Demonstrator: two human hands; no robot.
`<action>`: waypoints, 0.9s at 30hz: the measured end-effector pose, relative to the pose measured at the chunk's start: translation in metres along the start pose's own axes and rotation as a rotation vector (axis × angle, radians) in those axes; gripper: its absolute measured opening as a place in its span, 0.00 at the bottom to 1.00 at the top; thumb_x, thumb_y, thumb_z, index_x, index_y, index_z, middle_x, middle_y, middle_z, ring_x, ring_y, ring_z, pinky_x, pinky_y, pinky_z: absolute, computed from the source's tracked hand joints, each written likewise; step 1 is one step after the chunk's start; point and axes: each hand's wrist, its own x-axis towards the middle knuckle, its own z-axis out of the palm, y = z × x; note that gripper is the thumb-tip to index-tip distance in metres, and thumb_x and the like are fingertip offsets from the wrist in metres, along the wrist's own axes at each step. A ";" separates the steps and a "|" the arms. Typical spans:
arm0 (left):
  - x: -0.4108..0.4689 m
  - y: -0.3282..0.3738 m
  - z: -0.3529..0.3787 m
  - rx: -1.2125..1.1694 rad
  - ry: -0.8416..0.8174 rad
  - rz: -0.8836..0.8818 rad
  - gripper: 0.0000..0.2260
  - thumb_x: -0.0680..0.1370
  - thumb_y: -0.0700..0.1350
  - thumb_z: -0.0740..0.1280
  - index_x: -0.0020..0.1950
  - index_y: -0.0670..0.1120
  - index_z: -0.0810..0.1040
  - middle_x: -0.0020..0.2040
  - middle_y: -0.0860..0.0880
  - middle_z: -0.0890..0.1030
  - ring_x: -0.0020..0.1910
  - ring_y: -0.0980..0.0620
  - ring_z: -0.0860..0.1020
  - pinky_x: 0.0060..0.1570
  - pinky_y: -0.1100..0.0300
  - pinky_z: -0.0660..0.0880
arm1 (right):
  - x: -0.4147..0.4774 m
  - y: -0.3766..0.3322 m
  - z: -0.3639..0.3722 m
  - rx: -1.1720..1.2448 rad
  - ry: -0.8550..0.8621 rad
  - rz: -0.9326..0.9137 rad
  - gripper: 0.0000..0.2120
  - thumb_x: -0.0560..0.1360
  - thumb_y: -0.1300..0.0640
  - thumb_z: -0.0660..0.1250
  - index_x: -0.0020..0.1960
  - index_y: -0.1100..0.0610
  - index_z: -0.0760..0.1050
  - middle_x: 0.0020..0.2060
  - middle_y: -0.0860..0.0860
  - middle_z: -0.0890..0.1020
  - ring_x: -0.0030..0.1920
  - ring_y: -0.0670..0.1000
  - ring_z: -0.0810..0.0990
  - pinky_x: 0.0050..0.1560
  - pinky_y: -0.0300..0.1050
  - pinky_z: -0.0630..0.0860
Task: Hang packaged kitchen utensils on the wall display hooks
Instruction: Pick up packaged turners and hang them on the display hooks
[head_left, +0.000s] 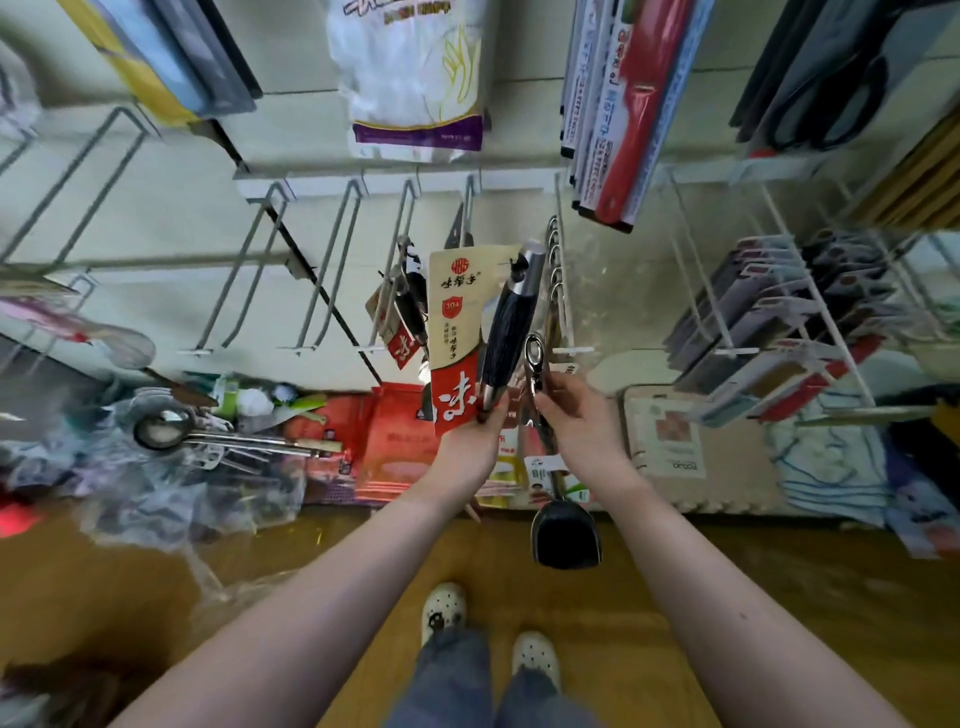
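1. The white slatted wall (156, 218) fills the upper half of the frame, and a wood-toned floor (649, 597) fills the lower part.
2. A white wire rack (769, 332) at the right holds rows of flat packs.
3. A row of long wire hooks (332, 270) juts from the wall across the upper middle. Most are bare, but the ones near the centre carry a few hanging packs.
4. A bag of white gloves (415, 78) hangs at the top centre.
5. The packaged utensil (452, 332) is at the frame's centre, just below the middle hooks. It has a cream-and-red card with a dark handle (506, 332) lying on it. Its long axis runs nearly straight up the frame, leaning slightly right, with the steel-capped end pointing up toward the hooks.
6. A black turner (566, 535) hangs just right of centre. Its long axis is upright in the frame, with the head pointing down toward the floor and the metal loop end pointing up.
7. A steel ladle (161, 428) lies among the clutter at the left.
8. The left hand (470, 441) has its fingers curled around the bottom edge of the card and the handle's lower end.
9. The right hand (582, 421), just beside it, grips the turner's shank.
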 end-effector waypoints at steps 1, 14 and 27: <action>0.003 0.000 0.000 0.014 0.001 0.000 0.23 0.82 0.57 0.53 0.65 0.43 0.75 0.62 0.43 0.78 0.63 0.43 0.75 0.54 0.56 0.70 | 0.002 0.003 0.000 0.006 -0.001 0.007 0.14 0.79 0.63 0.61 0.64 0.60 0.73 0.55 0.51 0.80 0.56 0.49 0.79 0.53 0.37 0.74; 0.033 0.021 0.012 0.072 0.033 0.158 0.22 0.82 0.54 0.53 0.74 0.48 0.66 0.70 0.46 0.72 0.68 0.45 0.71 0.64 0.55 0.67 | 0.021 0.018 -0.012 0.043 0.114 0.024 0.13 0.79 0.63 0.60 0.63 0.62 0.73 0.53 0.52 0.80 0.52 0.48 0.79 0.46 0.30 0.73; 0.049 0.021 0.021 -0.011 0.026 0.226 0.18 0.82 0.51 0.56 0.70 0.47 0.71 0.67 0.44 0.74 0.65 0.42 0.73 0.65 0.44 0.70 | 0.030 0.024 -0.018 0.068 0.087 0.028 0.12 0.79 0.64 0.60 0.61 0.59 0.73 0.50 0.49 0.79 0.46 0.41 0.77 0.44 0.26 0.72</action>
